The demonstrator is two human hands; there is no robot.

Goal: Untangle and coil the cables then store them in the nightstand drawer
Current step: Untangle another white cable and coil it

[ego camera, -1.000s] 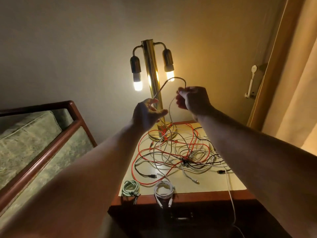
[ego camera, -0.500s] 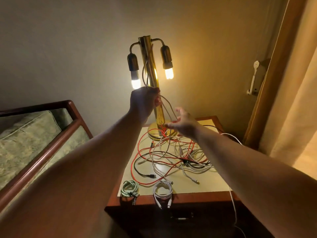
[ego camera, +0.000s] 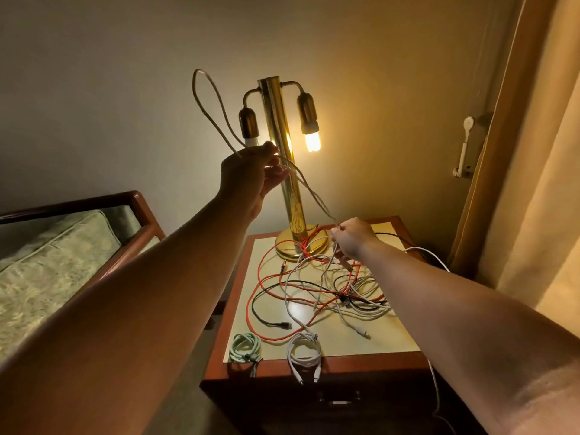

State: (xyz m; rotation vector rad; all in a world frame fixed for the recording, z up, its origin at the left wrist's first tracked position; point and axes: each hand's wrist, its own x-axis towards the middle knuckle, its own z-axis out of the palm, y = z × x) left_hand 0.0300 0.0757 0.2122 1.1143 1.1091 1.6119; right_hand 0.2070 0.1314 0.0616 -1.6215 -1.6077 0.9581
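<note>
A tangle of red, white and black cables (ego camera: 326, 287) lies on the nightstand top (ego camera: 389, 337). My left hand (ego camera: 251, 177) is raised in front of the lamp, shut on a grey cable (ego camera: 310, 189) whose loop stands up above it. The same cable runs down to my right hand (ego camera: 351, 240), which pinches it just above the tangle. Two coiled cables rest at the front edge: a mint green coil (ego camera: 246, 348) and a white coil (ego camera: 304, 351). The nightstand drawer (ego camera: 339, 403) below is dark and appears closed.
A brass lamp (ego camera: 282, 171) with two lit bulbs stands at the back of the nightstand. A wood-framed green sofa (ego camera: 62, 262) sits on the left. A curtain (ego camera: 539, 183) hangs on the right. A white cable (ego camera: 434, 381) trails down the nightstand's right side.
My left hand has lifted the grey cable, so a taller loop now rises above it. My right hand has slid down the cable to the tangle and closed on it.
</note>
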